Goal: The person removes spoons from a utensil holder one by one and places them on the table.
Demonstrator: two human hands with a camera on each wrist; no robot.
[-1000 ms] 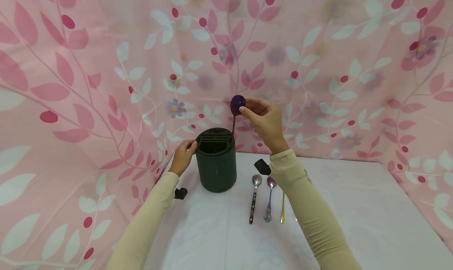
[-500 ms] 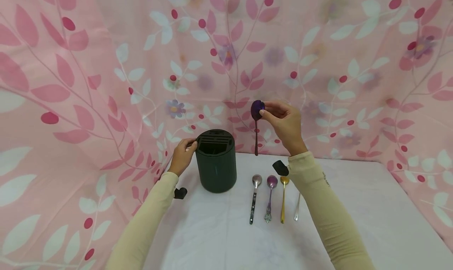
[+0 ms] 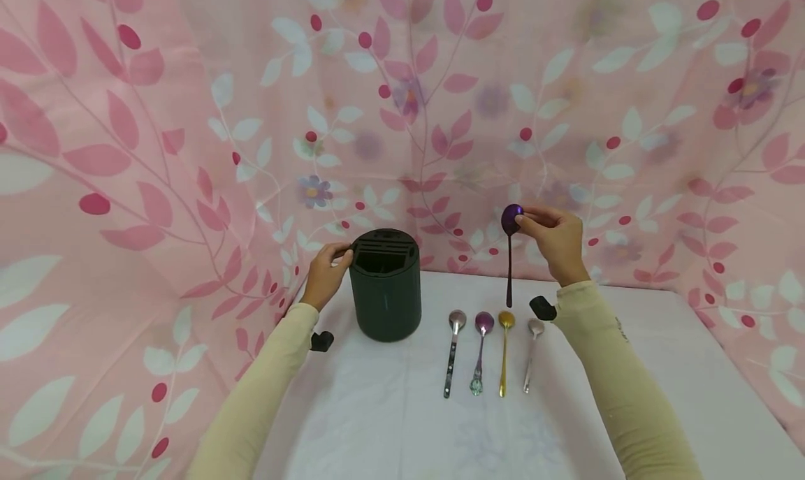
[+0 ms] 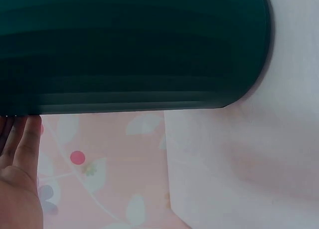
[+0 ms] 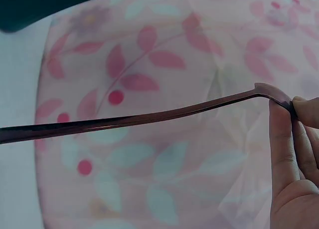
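Observation:
A purple spoon (image 3: 510,249) hangs upright in the air, bowl up and handle down. My right hand (image 3: 556,242) pinches it by the bowl between thumb and fingers. In the right wrist view the thin dark handle of the spoon (image 5: 164,115) stretches left from the fingers. My left hand (image 3: 326,276) touches the upper left side of a dark green cylindrical utensil holder (image 3: 386,305). The left wrist view shows nearly straight fingers (image 4: 29,144) against its wall. The holder has a slotted black top with one large opening.
On the white tablecloth (image 3: 402,410) several spoons lie in a row: one with a black patterned handle (image 3: 451,358), a purple one with an ornate handle (image 3: 481,351), a gold one (image 3: 504,354) and a silver one (image 3: 531,354). A pink floral curtain (image 3: 440,117) hangs behind.
My right hand has carried the purple spoon from beside the holder's rim rightward and down, above the row of spoons. The silver spoon has come into full view. My left hand has stayed put.

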